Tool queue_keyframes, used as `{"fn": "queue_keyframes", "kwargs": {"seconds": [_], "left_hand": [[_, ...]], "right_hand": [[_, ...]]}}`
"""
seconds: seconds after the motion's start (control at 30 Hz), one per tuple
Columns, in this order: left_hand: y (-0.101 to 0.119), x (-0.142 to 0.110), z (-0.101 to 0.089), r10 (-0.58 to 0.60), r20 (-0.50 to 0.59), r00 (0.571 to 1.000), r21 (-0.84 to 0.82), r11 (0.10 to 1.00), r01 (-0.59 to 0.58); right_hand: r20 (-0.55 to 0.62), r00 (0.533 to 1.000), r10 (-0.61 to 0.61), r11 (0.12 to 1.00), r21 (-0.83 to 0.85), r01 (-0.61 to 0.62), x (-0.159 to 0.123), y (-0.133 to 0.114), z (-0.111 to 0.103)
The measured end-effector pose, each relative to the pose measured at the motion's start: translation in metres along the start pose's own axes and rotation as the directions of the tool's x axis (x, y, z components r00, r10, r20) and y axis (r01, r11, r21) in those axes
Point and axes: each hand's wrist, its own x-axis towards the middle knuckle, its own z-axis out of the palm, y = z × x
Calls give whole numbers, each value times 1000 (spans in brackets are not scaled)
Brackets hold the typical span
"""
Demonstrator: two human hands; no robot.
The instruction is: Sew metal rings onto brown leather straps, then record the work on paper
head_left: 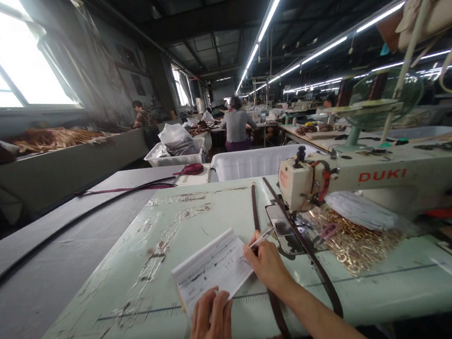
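Note:
A notepad [212, 266] with dark handwriting lies tilted on the pale green sewing table. My right hand [268, 262] is closed around a pen [263, 237], its tip over the notepad's right part; the exact contact is hidden by the fingers. My left hand [211, 323] rests on the notepad's lower edge with its fingers laid over the page and the thumb out of sight. One dark brown strap [255, 209] runs under my right wrist to the front edge. A second brown strap [306, 250] passes under the sewing machine head [300, 183].
Gold metal hooks [352, 242] lie in a clear plastic bag right of the needle area. Behind the table stands a white plastic bin [258, 163]. On the left, a long black strip [72, 222] crosses a grey surface. A person in grey [237, 127] sits further back.

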Motion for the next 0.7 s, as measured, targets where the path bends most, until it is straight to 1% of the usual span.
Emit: {"fn": "queue_keyframes", "kwargs": {"seconds": [0.07,0.17,0.27,0.33,0.7], "left_hand": [[0,-1,2,-5,34,999,63,998,3],[-4,-3,6,34,83,996,151,987,-46],[-8,-4,8,111,91,990,182,975,-126],[-9,-3,9,133,90,987,181,972,-148],[-5,0,7,96,120,988,151,982,-114]], "right_hand": [[2,1000,-6,1000,3,6,0,0,1],[-7,1000,-13,1000,-14,13,0,-1,1],[-8,1000,-15,1000,-26,15,0,-2,1],[-7,1000,-13,999,-30,13,0,-3,1],[-1,1000,-15,1000,-27,15,2,0,3]]}}
